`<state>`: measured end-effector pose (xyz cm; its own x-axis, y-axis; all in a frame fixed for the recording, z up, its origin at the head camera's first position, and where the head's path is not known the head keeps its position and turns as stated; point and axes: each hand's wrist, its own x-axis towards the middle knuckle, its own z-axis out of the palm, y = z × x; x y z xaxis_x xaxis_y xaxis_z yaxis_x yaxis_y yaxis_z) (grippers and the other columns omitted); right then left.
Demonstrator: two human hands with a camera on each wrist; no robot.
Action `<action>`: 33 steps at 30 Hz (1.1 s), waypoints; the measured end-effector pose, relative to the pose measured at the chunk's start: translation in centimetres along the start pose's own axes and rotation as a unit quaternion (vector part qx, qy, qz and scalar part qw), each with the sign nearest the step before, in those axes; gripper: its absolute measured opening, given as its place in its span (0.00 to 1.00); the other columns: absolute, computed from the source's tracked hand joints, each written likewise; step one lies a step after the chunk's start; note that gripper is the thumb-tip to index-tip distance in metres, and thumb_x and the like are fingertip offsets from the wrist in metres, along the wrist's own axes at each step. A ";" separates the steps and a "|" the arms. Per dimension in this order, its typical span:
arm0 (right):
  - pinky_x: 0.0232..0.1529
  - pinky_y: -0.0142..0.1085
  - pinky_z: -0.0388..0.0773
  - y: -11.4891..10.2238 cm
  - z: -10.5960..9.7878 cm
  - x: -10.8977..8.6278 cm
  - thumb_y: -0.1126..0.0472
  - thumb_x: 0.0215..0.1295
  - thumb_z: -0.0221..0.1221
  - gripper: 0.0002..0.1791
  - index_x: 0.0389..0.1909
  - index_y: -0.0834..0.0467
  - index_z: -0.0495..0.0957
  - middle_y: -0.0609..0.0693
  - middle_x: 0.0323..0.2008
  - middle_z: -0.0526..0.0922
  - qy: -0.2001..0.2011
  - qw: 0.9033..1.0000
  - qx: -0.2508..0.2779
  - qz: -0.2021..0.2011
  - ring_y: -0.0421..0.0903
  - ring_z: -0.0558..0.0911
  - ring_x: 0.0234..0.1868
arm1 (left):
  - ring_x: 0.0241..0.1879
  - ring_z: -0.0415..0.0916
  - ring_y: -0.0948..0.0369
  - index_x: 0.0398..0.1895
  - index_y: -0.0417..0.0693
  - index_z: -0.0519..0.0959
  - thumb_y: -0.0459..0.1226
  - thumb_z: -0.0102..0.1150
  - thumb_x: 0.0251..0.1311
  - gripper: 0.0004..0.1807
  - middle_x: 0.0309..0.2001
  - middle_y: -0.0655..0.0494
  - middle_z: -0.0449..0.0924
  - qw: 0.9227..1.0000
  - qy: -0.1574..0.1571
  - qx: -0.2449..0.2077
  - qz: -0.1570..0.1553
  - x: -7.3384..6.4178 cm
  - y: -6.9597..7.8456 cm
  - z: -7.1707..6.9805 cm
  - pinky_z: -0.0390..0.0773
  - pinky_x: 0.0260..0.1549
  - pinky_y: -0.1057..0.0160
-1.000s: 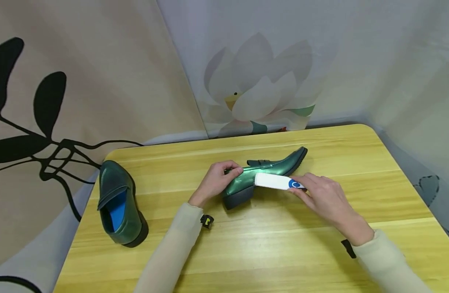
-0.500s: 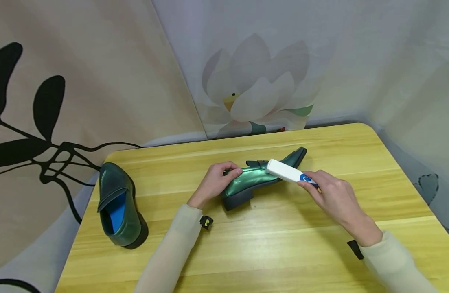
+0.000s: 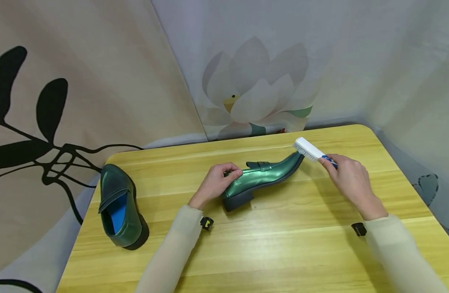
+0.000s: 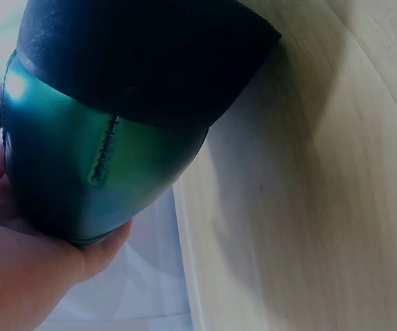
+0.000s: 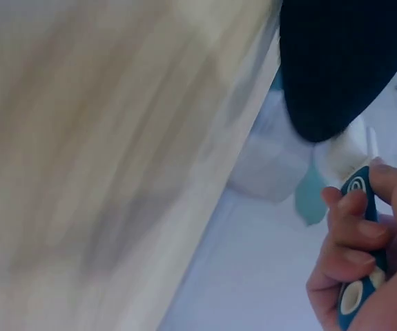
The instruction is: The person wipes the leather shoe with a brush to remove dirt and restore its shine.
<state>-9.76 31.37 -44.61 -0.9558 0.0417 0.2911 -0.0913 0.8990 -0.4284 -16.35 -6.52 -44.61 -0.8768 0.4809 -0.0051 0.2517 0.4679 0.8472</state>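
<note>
A shiny green loafer [image 3: 262,176] with a black sole is tilted on its side, its toe pointing to the back right. My left hand [image 3: 217,181] grips it at the heel opening, thumb on the near side; the left wrist view shows the back of the loafer [image 4: 108,158] in the fingers. My right hand [image 3: 350,179] holds a white brush [image 3: 309,148] by its blue-and-white handle. The bristles face down at the tip of the toe. In the right wrist view, fingers curl round the brush handle [image 5: 358,255], beneath the dark sole [image 5: 343,62].
A second green loafer [image 3: 123,207] with a blue insole stands upright at the left edge of the wooden table [image 3: 275,252]. Behind the table hangs a pale curtain [image 3: 268,49] printed with a flower and dark leaves.
My right hand has carried the brush from the loafer's near side, over the upper, out to the toe at the back right. My left hand keeps its hold at the heel.
</note>
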 end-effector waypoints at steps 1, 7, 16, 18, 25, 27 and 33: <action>0.18 0.42 0.64 0.3 -0.1 0.2 0.50 0.78 0.57 0.25 0.54 0.70 0.82 0.62 0.30 0.84 -0.007 1.000 -0.003 0.009 0.52 0.73 0.21 | 0.43 0.77 0.58 0.44 0.48 0.87 0.44 0.59 0.75 0.11 0.43 0.58 0.86 1.000 0.001 0.002 0.001 0.0 0.0 0.0 0.76 0.50 0.56; 0.18 0.40 0.64 -0.9 -0.2 -0.5 0.51 0.77 0.60 0.23 0.54 0.69 0.82 0.64 0.33 0.86 -0.005 1.000 0.001 0.005 0.52 0.73 0.21 | 0.43 0.77 0.59 0.45 0.48 0.87 0.44 0.59 0.75 0.11 0.43 0.58 0.86 1.000 -0.007 0.007 0.001 -0.1 0.2 0.1 0.76 0.49 0.57; 0.20 0.42 0.76 -8.1 0.5 -2.7 0.54 0.67 0.69 0.19 0.50 0.63 0.86 0.59 0.42 0.89 -0.004 0.993 0.001 -0.121 0.50 0.83 0.26 | 0.43 0.76 0.57 0.46 0.49 0.87 0.44 0.60 0.75 0.11 0.43 0.58 0.85 1.000 0.002 0.009 -0.006 -0.2 0.4 0.0 0.76 0.49 0.56; 0.21 0.43 0.77 -8.3 0.6 -2.7 0.53 0.68 0.69 0.18 0.50 0.63 0.86 0.59 0.42 0.89 -0.005 0.993 -0.001 -0.121 0.50 0.84 0.27 | 0.44 0.76 0.58 0.46 0.48 0.87 0.44 0.59 0.75 0.11 0.44 0.58 0.85 1.000 0.000 0.013 -0.006 -0.2 0.4 0.1 0.76 0.50 0.55; 0.16 0.39 0.63 -4.6 -0.9 -0.9 0.49 0.74 0.63 0.21 0.51 0.64 0.85 0.55 0.30 0.85 -0.027 0.999 -0.015 -0.044 0.47 0.72 0.20 | 0.45 0.78 0.59 0.45 0.49 0.87 0.43 0.60 0.75 0.10 0.44 0.58 0.86 1.000 0.002 0.008 0.006 -0.2 0.4 0.2 0.77 0.52 0.54; 0.16 0.39 0.60 -3.1 -1.4 -0.2 0.46 0.77 0.59 0.24 0.53 0.65 0.84 0.52 0.25 0.80 -0.045 0.999 -0.019 -0.013 0.47 0.70 0.19 | 0.45 0.79 0.59 0.44 0.49 0.87 0.43 0.60 0.75 0.10 0.44 0.58 0.86 1.000 0.002 0.005 0.009 -0.2 0.5 0.1 0.77 0.52 0.54; 0.19 0.41 0.58 0.4 -1.8 1.2 0.40 0.81 0.48 0.34 0.60 0.69 0.80 0.51 0.18 0.68 -0.102 0.993 -0.011 0.052 0.49 0.64 0.18 | 0.45 0.79 0.59 0.44 0.49 0.87 0.43 0.60 0.75 0.10 0.43 0.58 0.86 1.000 -0.001 0.010 0.016 -0.3 0.7 0.2 0.78 0.52 0.53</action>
<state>-10.40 32.58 -42.89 -0.9967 0.0483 0.0654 0.0157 0.9034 -0.4285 -15.82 -6.21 -44.10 -0.8678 0.4964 0.0209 0.2874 0.4672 0.8361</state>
